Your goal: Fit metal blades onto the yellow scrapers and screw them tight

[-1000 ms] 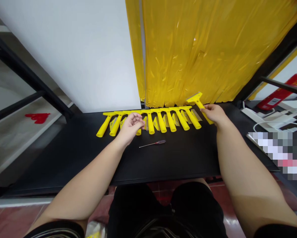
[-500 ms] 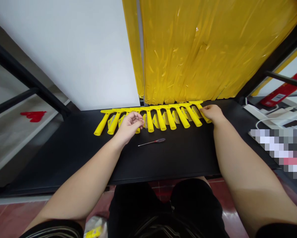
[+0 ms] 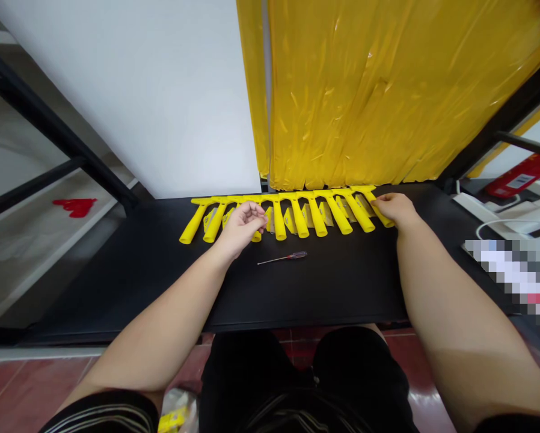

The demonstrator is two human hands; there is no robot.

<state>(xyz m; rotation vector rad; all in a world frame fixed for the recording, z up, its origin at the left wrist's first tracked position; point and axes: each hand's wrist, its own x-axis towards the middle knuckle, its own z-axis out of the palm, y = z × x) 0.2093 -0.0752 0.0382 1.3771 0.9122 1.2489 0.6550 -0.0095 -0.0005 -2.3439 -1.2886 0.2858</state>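
I am viewing a row of yellow scrapers [image 3: 292, 213] lying side by side along the far edge of the black worktop [image 3: 162, 282], heads against the yellow plastic sheet [image 3: 387, 90], handles pointing toward me. My right hand [image 3: 394, 208] is resting on the rightmost scraper [image 3: 378, 207] at the end of the row, its fingers curling over the handle and pressing it flat; I cannot tell whether they are closing fully around it. My left hand [image 3: 243, 225] is sitting over the left part of the row with its fingers [image 3: 257, 216] loosely curling together at a handle. A small screwdriver [image 3: 282, 258] is lying on the worktop just in front of the row, between both hands.
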